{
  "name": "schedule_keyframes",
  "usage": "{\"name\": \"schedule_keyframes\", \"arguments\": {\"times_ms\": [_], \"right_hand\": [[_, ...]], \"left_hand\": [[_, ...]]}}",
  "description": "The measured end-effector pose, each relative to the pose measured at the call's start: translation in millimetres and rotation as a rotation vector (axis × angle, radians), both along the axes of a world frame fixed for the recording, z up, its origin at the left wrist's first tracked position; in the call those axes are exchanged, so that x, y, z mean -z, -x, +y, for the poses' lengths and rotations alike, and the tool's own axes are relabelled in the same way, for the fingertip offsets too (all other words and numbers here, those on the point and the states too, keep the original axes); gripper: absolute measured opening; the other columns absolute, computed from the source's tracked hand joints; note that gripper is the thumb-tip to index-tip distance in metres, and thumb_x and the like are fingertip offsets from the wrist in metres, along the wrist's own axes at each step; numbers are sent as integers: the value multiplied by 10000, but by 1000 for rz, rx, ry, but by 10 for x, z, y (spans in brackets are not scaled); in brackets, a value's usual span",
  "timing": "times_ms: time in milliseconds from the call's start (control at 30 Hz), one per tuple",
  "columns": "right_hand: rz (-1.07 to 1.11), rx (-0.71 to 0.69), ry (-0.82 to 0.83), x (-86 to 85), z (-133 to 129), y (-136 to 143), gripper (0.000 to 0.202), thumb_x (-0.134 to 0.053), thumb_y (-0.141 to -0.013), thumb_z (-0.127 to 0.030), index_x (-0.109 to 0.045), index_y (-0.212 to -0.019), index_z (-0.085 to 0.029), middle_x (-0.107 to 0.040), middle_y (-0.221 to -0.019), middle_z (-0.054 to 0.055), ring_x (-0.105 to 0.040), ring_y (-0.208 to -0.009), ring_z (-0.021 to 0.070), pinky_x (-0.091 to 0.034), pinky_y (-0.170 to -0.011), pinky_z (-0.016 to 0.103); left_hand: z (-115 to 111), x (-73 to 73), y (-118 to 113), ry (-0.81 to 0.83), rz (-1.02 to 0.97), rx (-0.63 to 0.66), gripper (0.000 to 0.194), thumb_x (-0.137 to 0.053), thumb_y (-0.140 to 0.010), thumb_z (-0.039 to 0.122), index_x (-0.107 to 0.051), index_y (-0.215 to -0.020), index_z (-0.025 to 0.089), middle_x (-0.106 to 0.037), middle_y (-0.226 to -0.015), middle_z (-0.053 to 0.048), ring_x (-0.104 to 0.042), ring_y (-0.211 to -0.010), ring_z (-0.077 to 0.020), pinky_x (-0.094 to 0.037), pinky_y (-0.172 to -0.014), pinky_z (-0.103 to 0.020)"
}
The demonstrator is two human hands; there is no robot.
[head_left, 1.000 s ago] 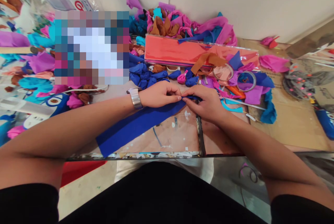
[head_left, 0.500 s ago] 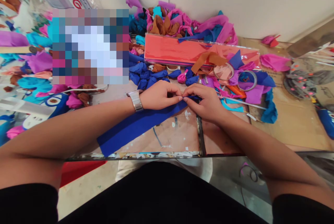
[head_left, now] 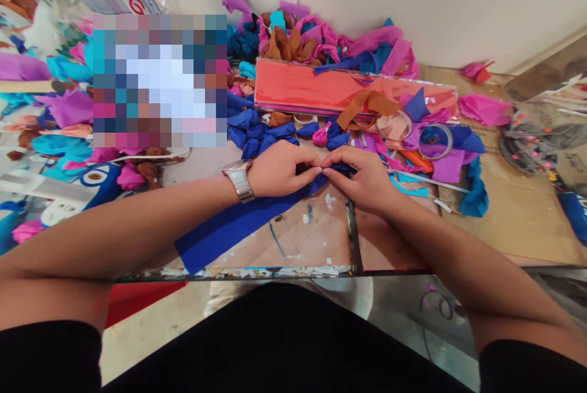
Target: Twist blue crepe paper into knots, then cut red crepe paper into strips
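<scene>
Pale wall (head_left: 413,2) closes off the top of the frame; concrete floor (head_left: 142,326) shows at the bottom, past the table edge. Table (head_left: 298,240): front edge crosses below center, right against the black-clad torso. Top is worn, paint-spotted, dark seam right of center. Open room: bare patch lower center, in front of the hands, plus mostly bare cardboard (head_left: 523,216) at right. Behind the hands it's tight: red-orange pack (head_left: 298,84) upper center, bunched blue pieces (head_left: 252,127) center, tape roll (head_left: 435,141) among scraps right of center. Left side cluttered too; pixelated block hides part of upper left. Blue strip (head_left: 215,234): center to lower left, slanting under the left wrist, loose end near the front edge. Left hand (head_left: 275,170) and right hand (head_left: 364,179) meet at center, thumbs and index fingers closed in a pinch on the strip's upper end. Metal watch (head_left: 240,181) on left wrist.
</scene>
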State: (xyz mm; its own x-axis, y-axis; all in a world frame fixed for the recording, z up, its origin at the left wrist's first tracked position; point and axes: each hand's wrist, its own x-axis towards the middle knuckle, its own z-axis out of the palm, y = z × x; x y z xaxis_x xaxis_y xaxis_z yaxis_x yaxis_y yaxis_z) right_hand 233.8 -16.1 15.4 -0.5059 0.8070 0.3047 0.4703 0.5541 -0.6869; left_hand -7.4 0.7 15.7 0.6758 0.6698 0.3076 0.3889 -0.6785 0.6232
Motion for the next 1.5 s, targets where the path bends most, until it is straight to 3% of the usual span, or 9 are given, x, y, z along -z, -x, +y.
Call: {"name": "schedule_keyframes", "arguments": {"times_ms": [433, 900, 1033, 1133, 1333, 1500], "right_hand": [[-55, -22, 28, -33, -18, 15, 77, -635, -963, -234, -704, -936, -214, -748, -910, 36, -677, -840, 198, -502, -798, 334], [-85, -32, -36, -34, -15, -1, 49, -645, -937, -220, -693, -934, -221, -750, -924, 47, -681, -850, 211, -511, -797, 356], [-76, -5, -33, -53, -24, 9, 46, -623, -894, -185, -658, -891, -215, -714, -869, 32, -652, -797, 196, -486, -760, 339], [-42, 47, 2, -65, -21, 1, 36, -622, -893, -199, -652, -882, -214, -703, -843, 20, -637, -761, 187, -478, -731, 333], [-36, 104, 0, -61, -16, -11, 18, -652, -883, -216, -654, -865, -215, -703, -822, 16, -634, -741, 190, -463, -711, 334], [-69, 90, -1, -67, -37, 9, 20, -633, -897, -217, -644, -880, -218, -708, -849, 26, -633, -764, 196, -466, -735, 338]], "left_hand": [[-71, 38, -5, -195, 154, -18, 302, -527, -1066, 370, -756, -958, 205, -783, -832, -28, -684, -725, -157, -362, -644, -291], [-59, -14, -8, -98, 131, -5, 286, -556, -1044, 370, -778, -957, 212, -791, -821, -10, -679, -713, -152, -397, -666, -285], [-69, -51, -15, 2, 95, -6, 202, -589, -951, 251, -774, -1015, 202, -785, -819, 1, -678, -709, -148, -422, -687, -277], [-59, -61, -9, 28, 118, -43, 259, -576, -851, 164, -776, -1008, 208, -783, -831, 2, -667, -694, -153, -432, -696, -288], [-29, -73, 6, -189, 336, -160, 284, -545, -841, 134, -765, -1001, 215, -791, -915, -53, -695, -821, -229, -402, -674, -337], [-7, -50, 4, -363, 378, -127, 194, -561, -879, 138, -741, -933, 184, -772, -861, -88, -675, -880, -264, -447, -783, -384]]}}
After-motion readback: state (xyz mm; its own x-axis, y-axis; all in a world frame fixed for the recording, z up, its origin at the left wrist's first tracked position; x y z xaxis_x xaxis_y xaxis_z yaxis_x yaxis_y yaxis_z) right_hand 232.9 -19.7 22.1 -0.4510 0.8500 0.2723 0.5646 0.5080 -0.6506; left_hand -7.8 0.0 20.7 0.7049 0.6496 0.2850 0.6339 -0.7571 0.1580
